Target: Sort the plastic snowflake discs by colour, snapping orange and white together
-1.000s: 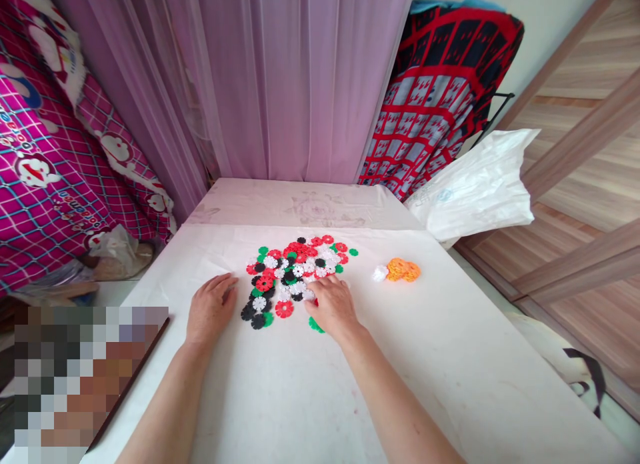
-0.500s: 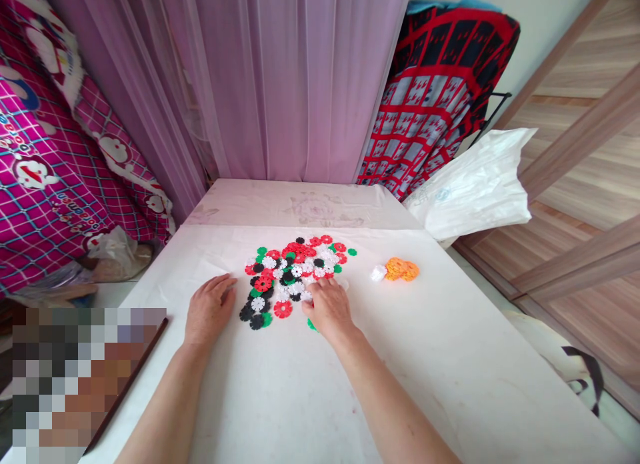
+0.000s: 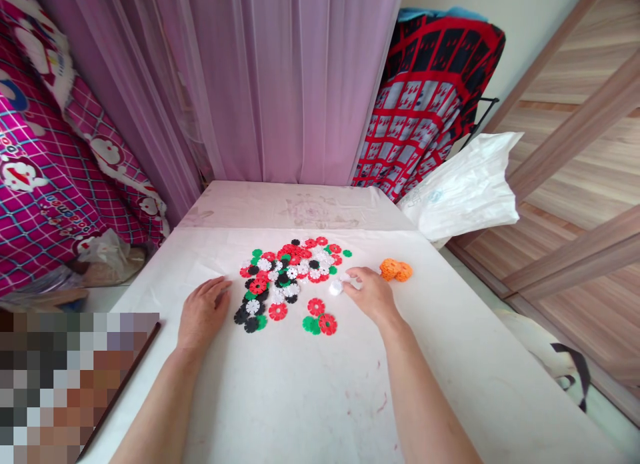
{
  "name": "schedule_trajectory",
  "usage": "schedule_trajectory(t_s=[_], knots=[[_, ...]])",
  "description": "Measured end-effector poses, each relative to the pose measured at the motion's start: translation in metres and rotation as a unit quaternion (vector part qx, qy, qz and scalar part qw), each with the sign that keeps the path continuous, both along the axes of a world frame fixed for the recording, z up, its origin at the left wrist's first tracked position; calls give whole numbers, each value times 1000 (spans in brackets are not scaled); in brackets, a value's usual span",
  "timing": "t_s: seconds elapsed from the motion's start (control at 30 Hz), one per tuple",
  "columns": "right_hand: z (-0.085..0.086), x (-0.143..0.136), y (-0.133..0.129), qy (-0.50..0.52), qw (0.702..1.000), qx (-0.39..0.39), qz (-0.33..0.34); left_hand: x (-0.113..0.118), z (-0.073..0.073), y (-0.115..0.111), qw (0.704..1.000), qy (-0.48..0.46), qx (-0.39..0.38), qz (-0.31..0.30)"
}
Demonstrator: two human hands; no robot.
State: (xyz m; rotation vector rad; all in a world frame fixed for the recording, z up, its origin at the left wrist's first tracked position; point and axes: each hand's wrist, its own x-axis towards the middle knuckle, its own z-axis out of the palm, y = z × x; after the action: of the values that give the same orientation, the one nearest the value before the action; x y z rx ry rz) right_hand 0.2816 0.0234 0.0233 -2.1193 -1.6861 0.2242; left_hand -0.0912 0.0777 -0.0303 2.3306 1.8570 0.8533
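A spread of flower-shaped plastic snowflake discs [image 3: 299, 252] in red, white, black and green lies on the white-covered table. My right hand [image 3: 373, 292] is on its right side, thumb and fingers closed around a white snowflake disc [image 3: 345, 277]; another white disc [image 3: 336, 288] lies by the fingertips. My left hand [image 3: 204, 311] rests on the table left of the spread, fingers loosely stretched out, holding nothing. Nearer to me, red discs [image 3: 328, 325] and green discs [image 3: 311, 325] sit in a small group. An orange pile of discs [image 3: 395, 270] lies just beyond my right hand.
The white table cover [image 3: 300, 397] has a floral strip [image 3: 310, 211] at its far end. A white bag [image 3: 465, 187] stands off the far right corner. Purple curtains [image 3: 290, 84] hang behind, and a dark-edged pixelated patch [image 3: 75, 384] covers the near left.
My right hand has moved right, off the spread, uncovering red and green discs, and now covers the spot of the white discs beside the orange pile. My left hand stays put.
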Motion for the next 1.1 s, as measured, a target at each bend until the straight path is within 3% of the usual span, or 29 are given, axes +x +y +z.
schedule_trajectory(t_s=[0.27, 0.7, 1.1], knots=[[8, -18, 0, -39, 998, -46, 31, 0, -1, 0, 1000, -3, -4, 3], [4, -17, 1, -57, 996, -56, 27, 1, 1, -1, 1000, -3, -5, 3], [10, -13, -2, -24, 997, -67, 16, 0, 0, 0, 1000, 4, -11, 0]])
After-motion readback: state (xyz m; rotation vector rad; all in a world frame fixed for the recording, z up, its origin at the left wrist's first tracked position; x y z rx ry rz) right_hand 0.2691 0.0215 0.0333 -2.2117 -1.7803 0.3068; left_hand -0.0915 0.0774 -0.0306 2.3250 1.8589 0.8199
